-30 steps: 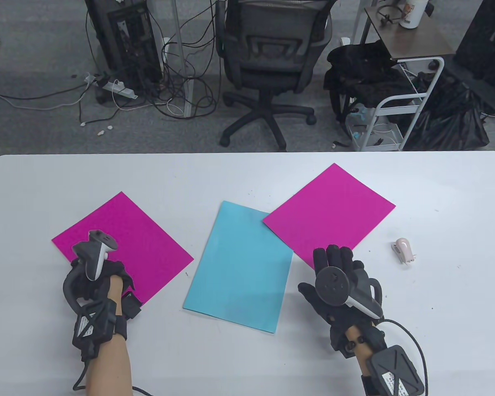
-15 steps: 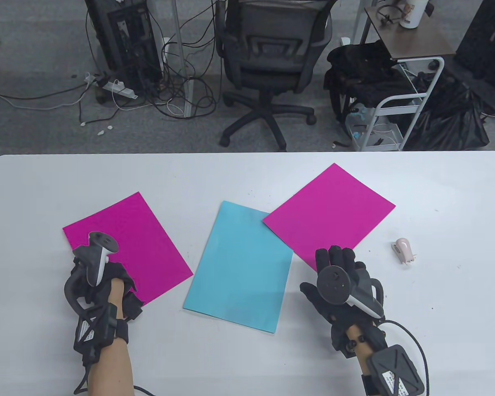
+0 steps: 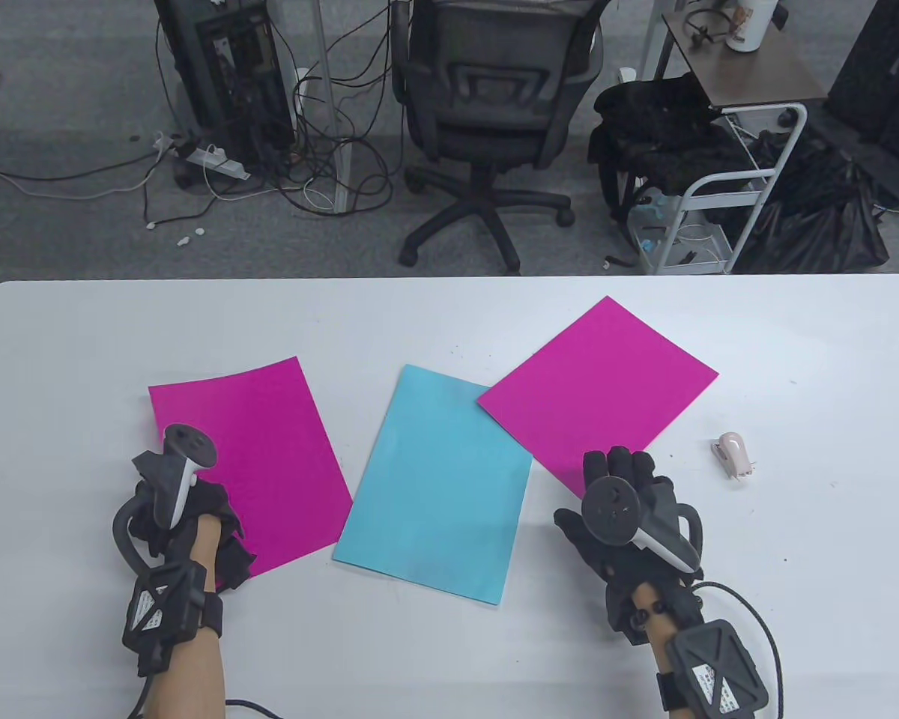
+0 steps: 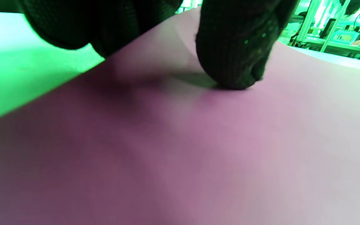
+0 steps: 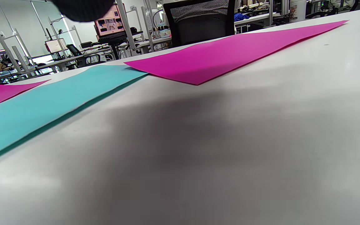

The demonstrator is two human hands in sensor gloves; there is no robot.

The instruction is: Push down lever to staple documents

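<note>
Three sheets lie on the white table (image 3: 449, 644): a magenta sheet (image 3: 262, 457) at the left, a light blue sheet (image 3: 434, 487) in the middle, and a second magenta sheet (image 3: 599, 382) at the right overlapping the blue one's far corner. A small pink-white stapler (image 3: 734, 454) lies right of that sheet, untouched. My left hand (image 3: 195, 509) rests on the left sheet's near left part; in the left wrist view a fingertip (image 4: 233, 62) presses on the sheet (image 4: 180, 150). My right hand (image 3: 618, 472) lies flat, fingers extended over the right sheet's near corner, holding nothing.
Beyond the table's far edge stand an office chair (image 3: 494, 112), a computer tower with loose cables (image 3: 225, 75) and a white cart (image 3: 719, 187). The right wrist view shows the blue sheet (image 5: 58, 97) and the right magenta sheet (image 5: 230, 53) low across the table.
The left magenta sheet has turned clockwise under my left hand, its long edges now nearly parallel to the blue sheet. My right hand has drifted slightly right and nearer. The stapler has not moved.
</note>
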